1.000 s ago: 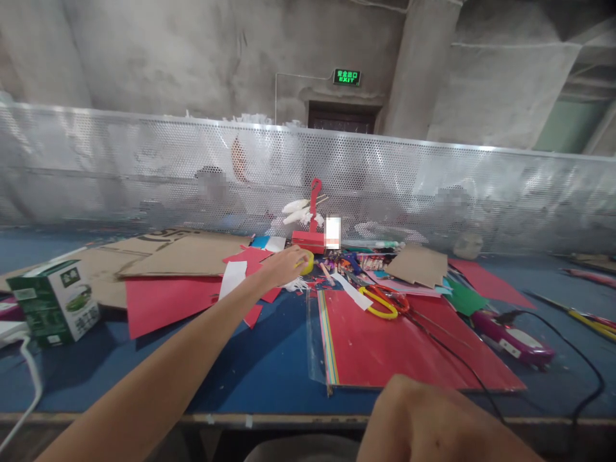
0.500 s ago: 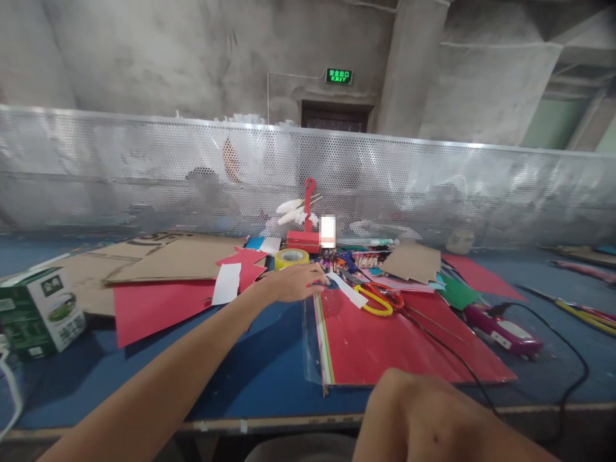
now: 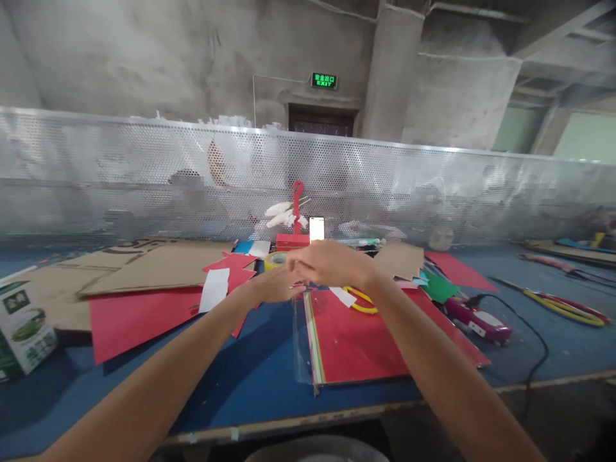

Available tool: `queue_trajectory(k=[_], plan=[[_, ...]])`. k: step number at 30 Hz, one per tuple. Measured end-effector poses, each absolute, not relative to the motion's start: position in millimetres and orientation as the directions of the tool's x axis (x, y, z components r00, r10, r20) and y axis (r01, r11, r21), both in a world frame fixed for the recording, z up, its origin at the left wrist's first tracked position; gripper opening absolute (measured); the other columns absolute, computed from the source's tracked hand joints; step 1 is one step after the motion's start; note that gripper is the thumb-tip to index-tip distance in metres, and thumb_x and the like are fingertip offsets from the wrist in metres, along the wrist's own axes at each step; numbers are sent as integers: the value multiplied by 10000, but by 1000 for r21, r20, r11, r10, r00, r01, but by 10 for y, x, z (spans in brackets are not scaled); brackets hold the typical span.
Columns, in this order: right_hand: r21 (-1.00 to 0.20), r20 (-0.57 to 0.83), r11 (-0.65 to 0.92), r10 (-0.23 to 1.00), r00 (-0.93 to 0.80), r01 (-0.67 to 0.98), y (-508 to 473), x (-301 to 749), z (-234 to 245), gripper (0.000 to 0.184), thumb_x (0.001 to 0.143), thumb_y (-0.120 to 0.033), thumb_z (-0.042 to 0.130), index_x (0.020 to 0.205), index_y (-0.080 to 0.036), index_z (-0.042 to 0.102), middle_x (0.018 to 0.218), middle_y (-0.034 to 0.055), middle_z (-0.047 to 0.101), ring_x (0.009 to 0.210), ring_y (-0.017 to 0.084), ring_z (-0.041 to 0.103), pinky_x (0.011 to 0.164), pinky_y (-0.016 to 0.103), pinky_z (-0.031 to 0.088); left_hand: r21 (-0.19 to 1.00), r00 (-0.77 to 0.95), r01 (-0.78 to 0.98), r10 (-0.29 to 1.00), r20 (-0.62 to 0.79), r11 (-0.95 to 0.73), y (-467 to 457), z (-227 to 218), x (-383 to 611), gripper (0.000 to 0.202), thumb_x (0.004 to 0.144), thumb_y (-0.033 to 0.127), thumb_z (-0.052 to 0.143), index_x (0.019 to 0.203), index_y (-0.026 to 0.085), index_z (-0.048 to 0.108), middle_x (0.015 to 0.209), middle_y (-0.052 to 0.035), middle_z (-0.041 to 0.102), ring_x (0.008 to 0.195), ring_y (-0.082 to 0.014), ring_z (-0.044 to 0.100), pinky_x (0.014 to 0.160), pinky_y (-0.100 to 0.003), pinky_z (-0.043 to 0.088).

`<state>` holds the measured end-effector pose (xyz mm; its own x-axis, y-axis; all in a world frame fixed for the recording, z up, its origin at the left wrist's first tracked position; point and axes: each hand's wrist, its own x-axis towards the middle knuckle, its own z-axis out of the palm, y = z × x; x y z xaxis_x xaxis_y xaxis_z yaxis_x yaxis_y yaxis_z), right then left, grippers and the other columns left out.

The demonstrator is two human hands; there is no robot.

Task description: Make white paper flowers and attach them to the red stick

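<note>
Both my arms reach out over the blue table. My left hand and my right hand meet above the far edge of a red stack of coloured paper. Their fingers are curled toward each other over small scraps there; what they pinch is hidden. A yellow tape roll lies just behind my left hand. Yellow-handled scissors lie partly under my right wrist.
Cardboard sheets and red paper cover the left side, with a green-and-white box at the left edge. A purple glue gun with a black cord lies right. A perforated metal screen closes the back.
My left hand left the tape roll and drew back to the paper stack. My right hand rose from the near edge and reached forward to meet it. The view panned right.
</note>
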<state>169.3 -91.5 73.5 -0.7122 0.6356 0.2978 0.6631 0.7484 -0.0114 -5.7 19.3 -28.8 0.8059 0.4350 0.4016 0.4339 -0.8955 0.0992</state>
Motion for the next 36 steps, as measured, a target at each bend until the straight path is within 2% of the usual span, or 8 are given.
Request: queue_trajectory(k=[4, 10, 16, 20, 23, 27, 31, 36], plan=[[45, 261, 451, 856, -446, 891, -259, 2035, 335, 250, 876, -208, 454, 1084, -222, 593, 981, 84, 686, 805, 186, 596, 630, 256, 318, -27, 874, 387, 357, 329, -922, 252, -306, -63, 255, 919, 267, 459, 1062, 195, 657, 1146, -87, 663, 1110, -221, 583, 1009, -377, 410], [66, 46, 322, 945, -325, 944, -40, 2214, -67, 458, 784, -576, 587, 967, -162, 655, 954, 156, 703, 827, 270, 658, 635, 279, 397, -43, 877, 398, 366, 310, -916, 224, -235, -60, 250, 921, 262, 446, 1021, 193, 664, 1083, -86, 670, 1013, -213, 607, 886, -332, 454], [112, 19, 259, 965, -262, 959, 4, 2221, -122, 192, 747, -258, 609, 837, -125, 713, 896, 198, 719, 840, 290, 682, 669, 295, 433, -69, 869, 441, 406, 281, -895, 196, -208, -82, 258, 928, 279, 433, 1034, 192, 652, 1097, -80, 660, 1012, -218, 605, 868, -329, 446], [18, 114, 269, 956, -270, 963, 46, 2279, -96, 174, 773, -227, 547, 800, -142, 697, 854, 160, 721, 817, 255, 676, 658, 271, 426, -42, 849, 470, 439, 294, -881, 206, -207, -83, 253, 923, 298, 436, 981, 194, 659, 1051, -76, 672, 995, -227, 608, 875, -347, 445], [-316, 247, 379, 918, -310, 870, 77, 2277, -64, 151, 781, -222, 528, 806, -141, 652, 799, 89, 704, 746, 192, 655, 623, 232, 419, 133, 760, 535, 544, 357, -835, 247, -221, -64, 260, 904, 342, 474, 1047, 190, 629, 1056, -87, 674, 971, -233, 623, 867, -367, 460], [-714, 300, 469, 876, -377, 521, 82, 2195, -39, 140, 790, -270, 558, 859, -148, 572, 683, 14, 638, 564, 117, 572, 496, 192, 384, 595, 618, 436, 705, 347, -675, 284, -215, -36, 511, 852, 413, 571, 1288, 177, 448, 1044, -100, 685, 932, -214, 651, 802, -344, 501], [-806, 332, 469, 864, -380, 362, 61, 2116, -52, 166, 769, -298, 623, 833, -168, 542, 629, -12, 605, 490, 94, 519, 430, 178, 356, 808, 542, 276, 779, 317, -521, 257, -145, -16, 564, 795, 444, 648, 1252, 168, 465, 927, -85, 691, 850, -206, 662, 734, -337, 507], [-810, 342, 478, 856, -388, 339, 25, 2070, -75, 170, 783, -314, 639, 798, -173, 544, 600, -16, 605, 446, 84, 499, 416, 180, 343, 816, 507, 216, 776, 375, -536, 250, -104, 7, 439, 735, 369, 710, 1086, 158, 551, 800, -47, 670, 777, -192, 649, 707, -326, 492]])
